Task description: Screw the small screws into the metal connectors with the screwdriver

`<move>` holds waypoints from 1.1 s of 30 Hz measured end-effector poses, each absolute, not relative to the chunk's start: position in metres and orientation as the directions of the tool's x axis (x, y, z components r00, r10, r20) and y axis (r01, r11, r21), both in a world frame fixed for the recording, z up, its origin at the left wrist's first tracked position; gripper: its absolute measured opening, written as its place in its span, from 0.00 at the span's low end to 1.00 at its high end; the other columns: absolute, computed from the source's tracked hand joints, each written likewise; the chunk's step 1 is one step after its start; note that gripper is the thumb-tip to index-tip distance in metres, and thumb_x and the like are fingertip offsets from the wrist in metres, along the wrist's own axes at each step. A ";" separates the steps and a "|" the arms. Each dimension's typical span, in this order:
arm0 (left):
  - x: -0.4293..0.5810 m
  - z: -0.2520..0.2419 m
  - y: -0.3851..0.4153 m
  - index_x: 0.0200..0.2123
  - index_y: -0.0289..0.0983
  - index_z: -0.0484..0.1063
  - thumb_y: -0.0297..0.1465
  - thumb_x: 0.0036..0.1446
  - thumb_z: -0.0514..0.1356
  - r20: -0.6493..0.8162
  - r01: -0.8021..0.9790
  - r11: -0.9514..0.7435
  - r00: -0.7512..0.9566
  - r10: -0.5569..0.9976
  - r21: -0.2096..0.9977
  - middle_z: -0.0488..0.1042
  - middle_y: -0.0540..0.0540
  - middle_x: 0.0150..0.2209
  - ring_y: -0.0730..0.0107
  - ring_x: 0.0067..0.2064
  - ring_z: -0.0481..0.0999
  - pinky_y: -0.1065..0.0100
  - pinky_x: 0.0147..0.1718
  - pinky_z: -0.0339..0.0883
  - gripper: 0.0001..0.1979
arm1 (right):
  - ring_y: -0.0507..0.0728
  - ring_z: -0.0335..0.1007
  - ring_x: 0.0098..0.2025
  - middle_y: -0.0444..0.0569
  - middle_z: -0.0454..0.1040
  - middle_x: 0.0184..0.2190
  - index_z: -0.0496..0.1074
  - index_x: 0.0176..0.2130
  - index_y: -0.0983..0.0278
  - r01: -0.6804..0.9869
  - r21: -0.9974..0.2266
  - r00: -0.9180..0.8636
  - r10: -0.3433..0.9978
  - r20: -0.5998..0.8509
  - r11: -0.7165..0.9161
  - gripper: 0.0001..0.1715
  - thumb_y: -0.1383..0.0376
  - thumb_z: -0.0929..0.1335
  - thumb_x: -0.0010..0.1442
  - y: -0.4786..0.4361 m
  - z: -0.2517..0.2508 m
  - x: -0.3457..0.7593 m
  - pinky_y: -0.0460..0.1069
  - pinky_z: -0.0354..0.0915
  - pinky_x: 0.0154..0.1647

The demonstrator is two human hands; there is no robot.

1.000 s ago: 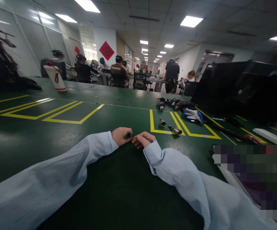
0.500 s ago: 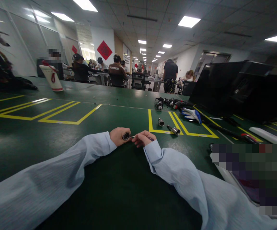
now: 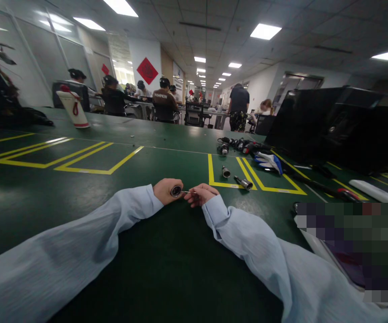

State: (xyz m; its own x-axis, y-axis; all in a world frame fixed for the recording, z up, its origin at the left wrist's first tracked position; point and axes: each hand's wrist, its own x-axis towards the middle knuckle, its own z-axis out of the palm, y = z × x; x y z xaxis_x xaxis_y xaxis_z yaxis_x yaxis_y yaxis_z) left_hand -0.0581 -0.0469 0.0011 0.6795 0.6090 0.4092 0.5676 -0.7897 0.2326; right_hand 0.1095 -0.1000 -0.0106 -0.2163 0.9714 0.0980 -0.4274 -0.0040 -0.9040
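While the left hand (image 3: pixel 164 191) grips a socket (image 3: pixel 175 191), the right hand (image 3: pixel 202 194) pinches a rod (image 3: pixel 187 192), now more exposed.

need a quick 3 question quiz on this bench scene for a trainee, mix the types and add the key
1. Multiple choice: what does the left hand hold?
a) a pen
b) a round metal part with its open end showing
c) a roll of tape

2. True or false: the blue-and-white glove lies farther to the right on the table than the white cup with red trim.

3. Fill in: the thin metal shaft between the two hands is held in the ____ hand.

Key:
1. b
2. true
3. right
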 end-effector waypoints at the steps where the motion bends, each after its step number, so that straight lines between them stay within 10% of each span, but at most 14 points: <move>1: -0.058 0.001 -0.047 0.22 0.35 0.63 0.34 0.48 0.54 0.407 0.570 -0.783 0.672 0.619 0.249 0.67 0.51 0.20 0.76 0.23 0.66 0.75 0.22 0.57 0.09 | 0.49 0.68 0.20 0.44 0.74 0.19 0.68 0.23 0.66 -0.427 -0.904 -0.205 0.973 0.107 0.009 0.09 0.62 0.68 0.42 -0.101 -0.011 0.109 0.43 0.63 0.18; 10: -0.055 0.007 -0.050 0.24 0.36 0.64 0.32 0.48 0.53 0.352 0.644 -0.765 0.723 0.595 -0.029 0.67 0.49 0.21 0.71 0.24 0.67 0.71 0.24 0.56 0.06 | 0.48 0.65 0.17 0.44 0.73 0.17 0.68 0.20 0.66 -0.266 -0.957 -0.094 0.985 0.145 0.116 0.07 0.64 0.67 0.43 -0.106 -0.006 0.102 0.42 0.61 0.16; 21: -0.058 0.004 -0.051 0.22 0.35 0.62 0.34 0.48 0.54 0.470 0.558 -0.775 0.621 0.627 0.297 0.64 0.52 0.19 0.77 0.22 0.64 0.75 0.21 0.56 0.09 | 0.49 0.67 0.21 0.46 0.75 0.20 0.68 0.24 0.66 -0.414 -0.910 -0.185 0.975 0.122 0.035 0.10 0.61 0.68 0.44 -0.103 -0.009 0.106 0.43 0.63 0.18; 33: -0.056 0.002 -0.045 0.22 0.36 0.63 0.34 0.48 0.54 0.439 0.634 -0.768 0.667 0.602 0.089 0.65 0.51 0.20 0.73 0.23 0.65 0.72 0.23 0.56 0.08 | 0.50 0.66 0.22 0.46 0.74 0.21 0.69 0.22 0.65 -0.253 -0.957 -0.104 0.979 0.173 0.142 0.09 0.61 0.67 0.45 -0.105 -0.010 0.101 0.44 0.63 0.20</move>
State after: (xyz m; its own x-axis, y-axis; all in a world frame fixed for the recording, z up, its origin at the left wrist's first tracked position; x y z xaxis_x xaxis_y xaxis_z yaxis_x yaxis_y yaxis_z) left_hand -0.0565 -0.0446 0.0016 0.6671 0.6021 0.4387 0.6343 -0.7679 0.0894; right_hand 0.1012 -0.1053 -0.0103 -0.1035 0.9794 0.1732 -0.2534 0.1424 -0.9568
